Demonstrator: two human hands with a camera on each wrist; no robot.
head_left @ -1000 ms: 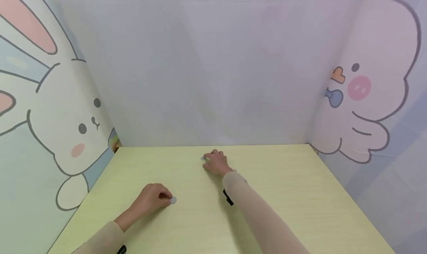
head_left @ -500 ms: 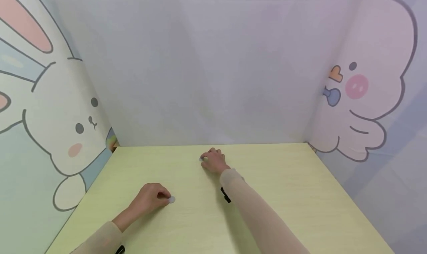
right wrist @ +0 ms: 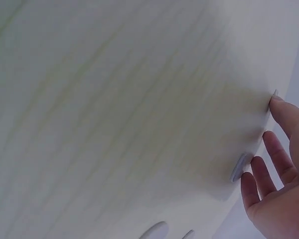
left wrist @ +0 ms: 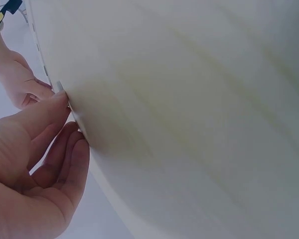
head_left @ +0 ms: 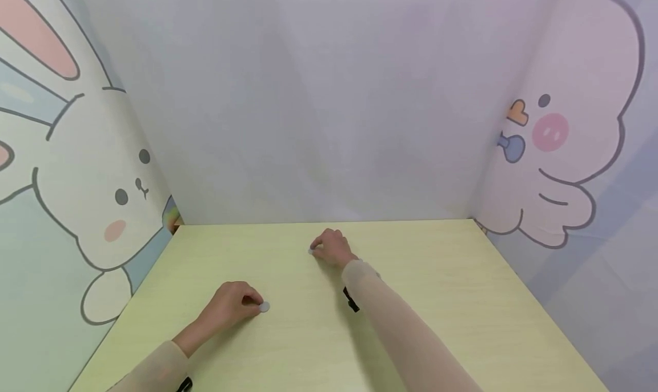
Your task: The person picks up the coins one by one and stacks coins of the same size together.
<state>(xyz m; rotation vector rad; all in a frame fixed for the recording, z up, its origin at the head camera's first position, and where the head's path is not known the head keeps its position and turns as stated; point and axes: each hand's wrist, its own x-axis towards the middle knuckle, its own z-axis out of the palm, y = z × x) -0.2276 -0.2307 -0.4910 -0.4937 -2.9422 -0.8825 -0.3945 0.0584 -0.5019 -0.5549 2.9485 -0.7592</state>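
My left hand (head_left: 231, 306) is low over the table at the left and pinches a small round grey disc (head_left: 264, 307) between thumb and fingertips. In the left wrist view only the thin edge of that disc (left wrist: 60, 86) shows past the fingertips. Farther back, near the table's far edge, my right hand (head_left: 333, 248) pinches another small grey disc (head_left: 311, 251); its thumb and index finger meet on it. The right wrist view shows a sliver of this disc (right wrist: 275, 92) at a fingertip, with the remaining fingers loosely spread beside a thicker grey disc (right wrist: 239, 168).
More grey discs (right wrist: 154, 230) lie at the lower edge of the right wrist view, mostly hidden from the head view by the right hand and sleeve. The pale yellow table (head_left: 411, 278) is bordered by white cloth walls (head_left: 329, 106) with cartoon prints.
The right thumb and index finger have come together on the far disc, which has shifted slightly toward me. The left hand keeps its place on its disc; the head view has shifted a little.
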